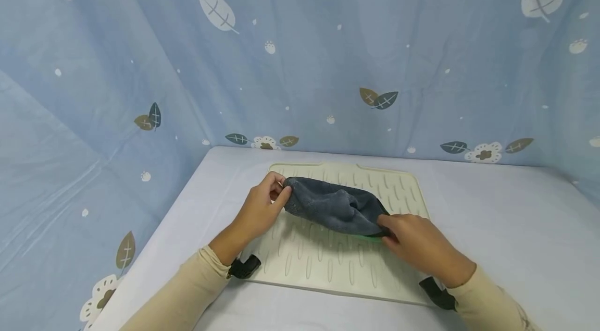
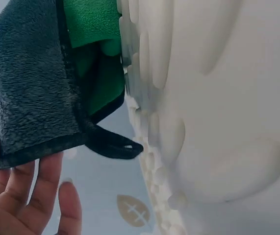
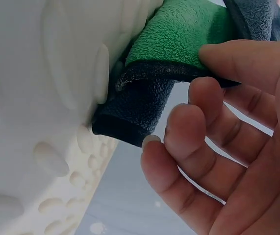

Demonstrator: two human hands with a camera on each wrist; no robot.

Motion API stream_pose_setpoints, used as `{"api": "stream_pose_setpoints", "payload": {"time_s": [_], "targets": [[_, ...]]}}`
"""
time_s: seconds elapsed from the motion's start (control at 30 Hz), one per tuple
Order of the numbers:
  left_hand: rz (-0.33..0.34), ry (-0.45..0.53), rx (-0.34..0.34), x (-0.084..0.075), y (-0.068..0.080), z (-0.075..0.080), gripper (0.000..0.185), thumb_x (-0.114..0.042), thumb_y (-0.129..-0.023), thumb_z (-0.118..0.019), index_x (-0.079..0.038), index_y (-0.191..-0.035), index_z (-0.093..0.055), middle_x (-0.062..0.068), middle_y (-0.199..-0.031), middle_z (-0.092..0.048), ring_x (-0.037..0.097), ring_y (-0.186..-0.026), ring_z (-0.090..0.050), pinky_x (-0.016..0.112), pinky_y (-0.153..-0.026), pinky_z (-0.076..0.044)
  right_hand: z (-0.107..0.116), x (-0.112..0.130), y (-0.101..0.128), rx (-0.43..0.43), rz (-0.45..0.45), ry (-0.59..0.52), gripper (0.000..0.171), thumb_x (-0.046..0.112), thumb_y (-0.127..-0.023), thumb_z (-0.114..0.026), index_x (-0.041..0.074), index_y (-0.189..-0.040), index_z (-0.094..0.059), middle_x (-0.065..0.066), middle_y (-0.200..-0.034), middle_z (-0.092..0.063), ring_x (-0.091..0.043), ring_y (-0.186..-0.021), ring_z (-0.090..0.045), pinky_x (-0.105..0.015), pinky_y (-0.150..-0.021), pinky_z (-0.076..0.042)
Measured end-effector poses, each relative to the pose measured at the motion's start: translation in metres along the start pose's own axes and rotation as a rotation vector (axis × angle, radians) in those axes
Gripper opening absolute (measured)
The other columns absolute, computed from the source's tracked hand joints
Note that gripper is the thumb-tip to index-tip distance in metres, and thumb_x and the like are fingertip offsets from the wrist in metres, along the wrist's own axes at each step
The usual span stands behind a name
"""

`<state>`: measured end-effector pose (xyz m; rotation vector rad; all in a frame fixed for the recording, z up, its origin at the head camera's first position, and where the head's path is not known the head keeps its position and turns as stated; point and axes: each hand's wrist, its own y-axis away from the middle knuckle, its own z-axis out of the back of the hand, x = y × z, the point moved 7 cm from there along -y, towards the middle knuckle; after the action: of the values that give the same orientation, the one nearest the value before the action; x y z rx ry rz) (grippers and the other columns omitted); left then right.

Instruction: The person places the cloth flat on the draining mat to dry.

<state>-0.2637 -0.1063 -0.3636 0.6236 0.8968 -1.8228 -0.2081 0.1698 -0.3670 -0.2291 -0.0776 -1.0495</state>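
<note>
- A blue curtain [image 1: 328,49] printed with leaves and flowers encloses a pale table [image 1: 515,227] on 2 sides.
- A cream ribbed drying mat [image 1: 328,263] lies flat on the table, in front of the person.
- A dark grey cloth [image 1: 335,208] with a green underside lies bunched across the far middle of the mat, stretched between both hands.
- The left hand [image 1: 262,206] pinches the cloth's left end between thumb and fingertips; the left wrist view shows the hemmed grey edge and a small hanging loop [image 2: 117,146] beside its fingers [image 2: 46,176].
- The right hand [image 1: 417,245] grips the cloth's right end; in the right wrist view the thumb presses on the green face while the other fingers [image 3: 179,147] curl just beneath the grey side.
- Judging by the crumpled middle, the cloth is gathered at both ends but neither spread flat nor neatly folded, so most of the handling appears to remain.
- Hidden or unclear: the cloth's full shape and size, the green side from the head view except for a sliver, and the mat's near right corner behind the right wrist.
- Both cream sleeves [image 1: 187,289] run out of the picture, and a dark strap [image 1: 244,267] at each wrist is only partly visible.
</note>
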Motion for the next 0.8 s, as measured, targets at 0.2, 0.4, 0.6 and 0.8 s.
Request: {"api": "stream_pose_setpoints", "payload": {"time_s": [0.2, 0.4, 0.6, 0.8], "targets": [[-0.029, -0.002, -0.017, -0.0005, -0.0007, 0.0011, 0.017, -0.023, -0.105, -0.054, -0.012, -0.117, -0.053, -0.001, -0.078, -0.058, 0.01, -0.061, -0.048, 0.027, -0.061, -0.043, -0.0019, 0.001, -0.0002, -0.018, 0.023, 0.011, 0.019, 0.011, -0.082, -0.08, 0.017, -0.093, -0.066, 0.013, -0.07, -0.057, 0.0, -0.06, -0.044, -0.024, -0.054, -0.038], [-0.036, -0.01, -0.015, -0.0017, -0.0003, 0.0018, 0.018, -0.023, -0.105, -0.053, -0.012, -0.119, -0.053, -0.002, -0.074, -0.053, 0.009, -0.056, -0.042, 0.026, -0.056, -0.039, -0.003, 0.0023, 0.0, -0.018, 0.035, 0.017, 0.02, 0.01, -0.081, -0.081, 0.018, -0.091, -0.065, 0.013, -0.069, -0.056, 0.001, -0.059, -0.044, -0.023, -0.053, -0.038], [-0.04, -0.04, -0.025, -0.0036, -0.0004, 0.0037, 0.018, -0.022, -0.104, -0.055, -0.011, -0.12, -0.054, -0.003, -0.073, -0.052, 0.007, -0.053, -0.04, 0.025, -0.054, -0.038, -0.0048, 0.0019, -0.0001, -0.015, 0.039, 0.021, 0.021, 0.011, -0.081, -0.081, 0.018, -0.09, -0.064, 0.013, -0.068, -0.057, 0.002, -0.059, -0.045, -0.023, -0.052, -0.038], [-0.021, -0.101, -0.002, -0.0017, -0.0008, 0.0052, 0.018, -0.02, -0.104, -0.056, -0.01, -0.119, -0.056, -0.002, -0.075, -0.054, 0.006, -0.047, -0.036, 0.025, -0.05, -0.036, -0.0081, -0.0004, -0.0001, -0.003, 0.022, 0.01, 0.02, 0.01, -0.081, -0.081, 0.015, -0.095, -0.068, 0.011, -0.067, -0.06, 0.002, -0.057, -0.045, -0.022, -0.052, -0.038]]}}
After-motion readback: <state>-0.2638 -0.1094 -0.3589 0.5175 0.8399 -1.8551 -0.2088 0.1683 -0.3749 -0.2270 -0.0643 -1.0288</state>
